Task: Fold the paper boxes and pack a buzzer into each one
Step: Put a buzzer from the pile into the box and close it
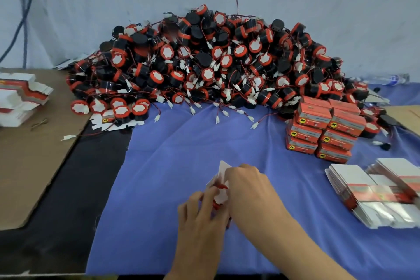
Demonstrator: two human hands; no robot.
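Observation:
My left hand (201, 208) and my right hand (248, 183) meet at the near middle of the blue cloth. Between them is a red and black buzzer (220, 195) with a white face, sitting in a partly folded white paper box (223, 168) whose flap sticks up behind my right hand. My left hand's fingers curl around the buzzer and box from the left. My right hand grips the box from above and hides most of it. A big heap of buzzers (204, 63) with red wires fills the back of the table.
Packed red boxes (327, 130) are stacked at the right. Flat box blanks (372, 191) lie at the near right, more blanks (20, 98) at the far left on brown cardboard (29, 166). Blue cloth (181, 148) covers the middle; a plastic bottle (386, 78) lies at the back right.

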